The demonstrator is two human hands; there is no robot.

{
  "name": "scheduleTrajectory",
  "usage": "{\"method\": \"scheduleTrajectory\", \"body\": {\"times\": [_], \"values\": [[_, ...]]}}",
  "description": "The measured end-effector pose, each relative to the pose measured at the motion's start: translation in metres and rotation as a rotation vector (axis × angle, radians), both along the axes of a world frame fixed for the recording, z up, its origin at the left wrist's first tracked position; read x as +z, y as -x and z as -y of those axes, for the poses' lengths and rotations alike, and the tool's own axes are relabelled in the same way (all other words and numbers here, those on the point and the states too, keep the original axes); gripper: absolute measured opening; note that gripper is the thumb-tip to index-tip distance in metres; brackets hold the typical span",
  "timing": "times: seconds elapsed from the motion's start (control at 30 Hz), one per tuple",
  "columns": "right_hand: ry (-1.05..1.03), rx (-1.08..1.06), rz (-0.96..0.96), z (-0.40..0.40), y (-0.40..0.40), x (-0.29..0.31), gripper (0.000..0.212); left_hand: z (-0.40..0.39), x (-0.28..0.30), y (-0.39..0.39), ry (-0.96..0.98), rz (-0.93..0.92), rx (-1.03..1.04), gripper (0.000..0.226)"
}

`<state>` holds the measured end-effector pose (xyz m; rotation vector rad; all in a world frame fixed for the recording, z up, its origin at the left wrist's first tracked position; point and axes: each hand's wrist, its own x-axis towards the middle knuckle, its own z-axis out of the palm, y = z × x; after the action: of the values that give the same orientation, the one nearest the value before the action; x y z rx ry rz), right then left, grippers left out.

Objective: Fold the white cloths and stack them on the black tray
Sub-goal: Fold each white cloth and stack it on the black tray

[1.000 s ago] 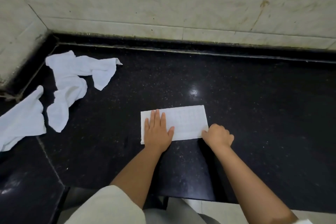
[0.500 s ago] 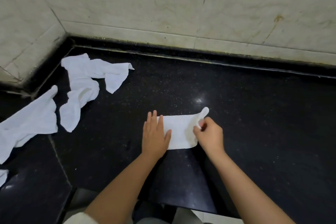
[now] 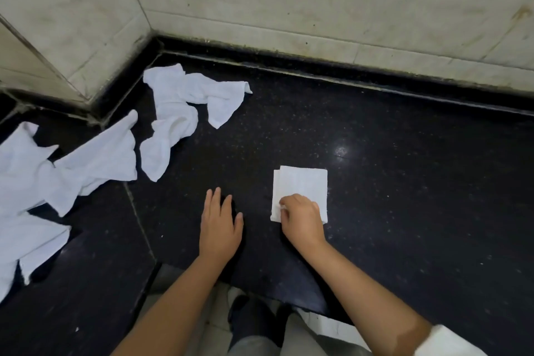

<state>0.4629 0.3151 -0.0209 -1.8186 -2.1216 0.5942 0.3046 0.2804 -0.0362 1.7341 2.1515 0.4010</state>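
A small white cloth (image 3: 303,185), folded into a square, lies on the black speckled counter (image 3: 404,182). My right hand (image 3: 302,218) sits on its near left corner with curled fingers pinching the edge. My left hand (image 3: 221,222) lies flat on the bare counter to the left of the cloth, fingers straight, holding nothing. A crumpled white cloth (image 3: 185,113) lies at the back left. Several more unfolded white cloths (image 3: 57,176) are spread over the left side. No black tray is in view.
A pale tiled wall (image 3: 318,3) with a black raised rim (image 3: 346,72) closes the counter at the back and at the left corner. The counter's front edge runs just below my wrists, with the floor and my legs underneath.
My right hand has folded the cloth's right half over to the left, making a square. My left hand has come off the cloth onto the counter. The view has swung right and down.
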Motion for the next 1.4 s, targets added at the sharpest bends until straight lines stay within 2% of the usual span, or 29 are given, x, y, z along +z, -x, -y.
{"method": "scheduleTrajectory", "body": {"times": [0.07, 0.13, 0.3, 0.4, 0.5, 0.6, 0.7, 0.77, 0.83, 0.93, 0.97, 1.07, 1.13, 1.17, 1.23, 1.33, 1.4], "values": [[-0.111, -0.014, -0.066, 0.000, -0.001, 0.001, 0.016, -0.001, 0.000, -0.004, -0.012, 0.018, -0.013, 0.047], [-0.188, 0.021, -0.044, 0.004, 0.001, 0.001, 0.015, -0.002, 0.000, -0.007, -0.020, 0.022, -0.021, 0.047], [-0.133, 0.146, 0.036, 0.013, 0.001, -0.010, 0.025, -0.003, -0.004, -0.005, -0.058, 0.025, -0.054, 0.045], [-0.209, 0.217, 0.003, 0.015, -0.012, -0.013, 0.029, -0.002, -0.008, -0.005, -0.068, 0.009, -0.101, 0.040], [-0.281, 0.195, 0.080, 0.019, -0.044, -0.005, 0.040, -0.010, -0.009, -0.009, -0.118, -0.014, -0.333, 0.039], [-0.182, 0.165, 0.276, 0.018, -0.069, 0.004, 0.049, -0.024, 0.000, -0.022, -0.173, -0.019, -0.610, 0.037], [-0.102, 0.183, 0.414, 0.015, -0.071, 0.003, 0.047, -0.033, 0.008, -0.032, -0.033, -0.129, -0.828, 0.037], [-0.069, 0.209, 0.435, 0.011, -0.069, 0.002, 0.041, -0.036, 0.015, -0.039, 0.096, -0.194, -0.874, 0.042], [-0.037, 0.234, 0.451, 0.008, -0.069, 0.001, 0.033, -0.040, 0.014, -0.041, 0.082, -0.266, -0.864, 0.042], [0.072, 0.214, 0.369, 0.004, -0.070, 0.004, 0.020, -0.045, 0.015, -0.039, 0.043, -0.305, -0.919, 0.038], [0.087, 0.172, 0.330, 0.004, -0.071, 0.007, 0.023, -0.047, 0.015, -0.039, 0.046, -0.326, -0.976, 0.036], [0.131, 0.068, 0.205, 0.008, -0.080, 0.025, 0.032, -0.054, 0.005, -0.044, -0.102, -0.349, -1.004, 0.029], [0.141, -0.008, 0.135, 0.015, -0.092, 0.039, 0.034, -0.059, 0.016, -0.055, -0.212, -0.325, -1.029, 0.009], [0.122, -0.057, 0.100, 0.021, -0.102, 0.046, 0.035, -0.061, 0.023, -0.065, -0.243, -0.300, -1.055, 0.008], [0.080, -0.171, 0.043, 0.036, -0.129, 0.060, 0.035, -0.064, 0.040, -0.095, -0.295, -0.283, -1.128, 0.025], [0.051, -0.276, 0.007, 0.066, -0.176, 0.084, 0.034, -0.060, 0.071, -0.152, -0.328, -0.280, -1.237, 0.027], [0.036, -0.350, 0.000, 0.093, -0.213, 0.098, 0.047, -0.047, 0.096, -0.203, -0.321, -0.269, -1.310, 0.027]]}}
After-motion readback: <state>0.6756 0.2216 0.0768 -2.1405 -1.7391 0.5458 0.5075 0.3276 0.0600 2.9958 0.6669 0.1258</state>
